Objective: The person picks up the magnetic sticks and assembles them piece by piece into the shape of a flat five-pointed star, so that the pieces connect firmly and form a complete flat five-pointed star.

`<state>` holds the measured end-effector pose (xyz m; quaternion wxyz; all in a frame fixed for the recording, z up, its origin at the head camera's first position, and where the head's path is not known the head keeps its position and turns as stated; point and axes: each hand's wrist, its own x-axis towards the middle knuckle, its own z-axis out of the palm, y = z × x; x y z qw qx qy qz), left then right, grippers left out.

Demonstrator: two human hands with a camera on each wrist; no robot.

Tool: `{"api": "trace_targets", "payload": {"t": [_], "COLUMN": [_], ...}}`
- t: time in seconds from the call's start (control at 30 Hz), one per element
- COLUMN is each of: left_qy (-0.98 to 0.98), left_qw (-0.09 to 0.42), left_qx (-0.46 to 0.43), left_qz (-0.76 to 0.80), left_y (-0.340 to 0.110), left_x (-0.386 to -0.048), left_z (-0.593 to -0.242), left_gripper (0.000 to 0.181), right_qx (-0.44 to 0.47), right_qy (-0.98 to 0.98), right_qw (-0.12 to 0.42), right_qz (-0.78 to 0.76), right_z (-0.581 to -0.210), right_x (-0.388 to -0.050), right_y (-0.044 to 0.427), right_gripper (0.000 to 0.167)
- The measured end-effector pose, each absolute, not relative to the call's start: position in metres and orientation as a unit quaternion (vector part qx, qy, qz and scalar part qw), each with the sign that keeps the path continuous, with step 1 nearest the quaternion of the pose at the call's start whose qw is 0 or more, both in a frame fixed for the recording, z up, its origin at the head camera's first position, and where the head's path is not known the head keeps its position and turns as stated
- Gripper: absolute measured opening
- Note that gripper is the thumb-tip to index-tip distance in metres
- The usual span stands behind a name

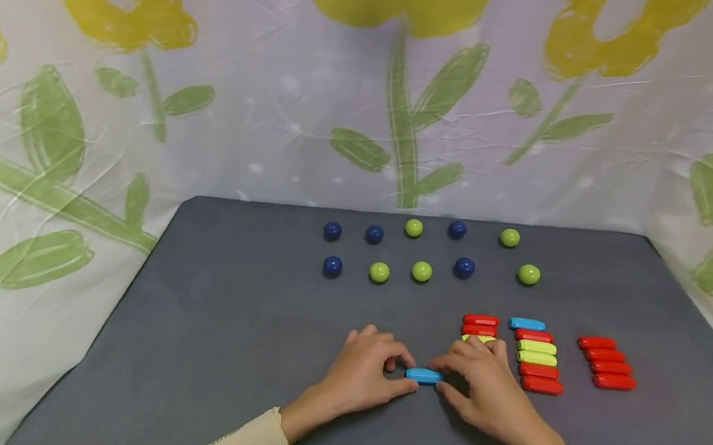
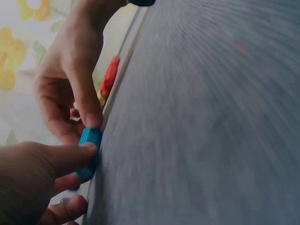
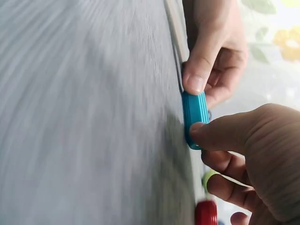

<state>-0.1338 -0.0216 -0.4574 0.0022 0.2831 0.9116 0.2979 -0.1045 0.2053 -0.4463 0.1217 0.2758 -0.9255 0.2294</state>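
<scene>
The blue ribbed block (image 1: 424, 375) lies between the two hands, at the tips of both. The left hand (image 1: 359, 371) pinches its near end between thumb and index finger, so the block sits just to the right of that hand; the right hand (image 1: 488, 386) pinches the opposite end the same way, with the block just to its left. Both thumbs press the side toward the person, and the index fingers reach round the far side. The dark table (image 1: 216, 353) spreads beneath both hands. Just beyond the right hand's fingers stands a short column of red blocks (image 1: 480, 320) with a yellow block (image 1: 477, 338), partly hidden by that hand. To the right hand's right runs a mixed column (image 1: 537, 358) of blue, red and yellow blocks, and farther right a stack of four red blocks (image 1: 608, 367). Well beyond both hands sit two loose rows of balls, five dark blue balls (image 1: 333, 266) and five green balls (image 1: 421, 271) intermixed.
</scene>
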Motion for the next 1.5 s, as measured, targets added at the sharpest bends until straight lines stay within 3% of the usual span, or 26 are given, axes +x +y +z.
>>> {"api": "trace_targets", "payload": {"t": [0.53, 1.03, 1.23, 1.37, 1.5], "left_qy": [0.927, 0.932, 0.928, 0.926, 0.917], "left_qw": [-0.005, -0.042, 0.000, 0.002, -0.040], "left_qx": [0.218, 0.207, 0.221, 0.177, 0.113], "left_qz": [0.305, 0.296, 0.301, 0.333, 0.379], "left_y": [-0.095, -0.113, -0.123, -0.132, -0.132], "left_x": [-0.146, -0.172, -0.188, -0.201, -0.213], "left_z": [-0.455, -0.463, -0.456, -0.451, -0.453], "left_gripper": [0.016, 0.019, 0.019, 0.017, 0.035], "right_qx": [0.297, 0.257, 0.257, 0.259, 0.265], "right_qy": [-0.920, -0.893, -0.883, -0.881, -0.878], "right_qw": [0.046, 0.069, 0.084, 0.089, 0.095], "right_qz": [0.252, 0.364, 0.384, 0.386, 0.388], "right_z": [-0.451, -0.469, -0.474, -0.477, -0.481], "right_x": [-0.131, -0.165, -0.174, -0.175, -0.175], "right_y": [0.131, 0.112, 0.112, 0.113, 0.113], "right_gripper": [0.024, 0.020, 0.021, 0.021, 0.022]}}
